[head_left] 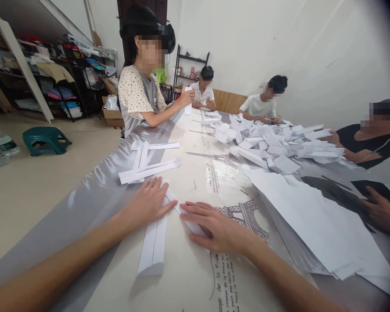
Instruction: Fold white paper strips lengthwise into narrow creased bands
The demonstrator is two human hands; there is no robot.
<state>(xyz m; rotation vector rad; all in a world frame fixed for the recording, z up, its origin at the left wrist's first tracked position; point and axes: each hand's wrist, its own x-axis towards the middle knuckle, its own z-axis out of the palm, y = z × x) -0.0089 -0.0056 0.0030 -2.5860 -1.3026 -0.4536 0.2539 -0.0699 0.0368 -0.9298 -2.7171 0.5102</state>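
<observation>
We rest our bare left hand palm down, fingers extended, on the bend of the V-shaped strip of folded white paper. Our bare right hand lies over the strip's right leg, fingers loosely extended, thumb apart. Our left forearm slants in from the strip's left, our right forearm from its right.

Illumination is bright and diffuse. Glare streaks the shiny tablecloth. Soft shadow borders the near end of the paper strip. Wide-angle distortion stretches the edges; the upper-right corner is dark.
</observation>
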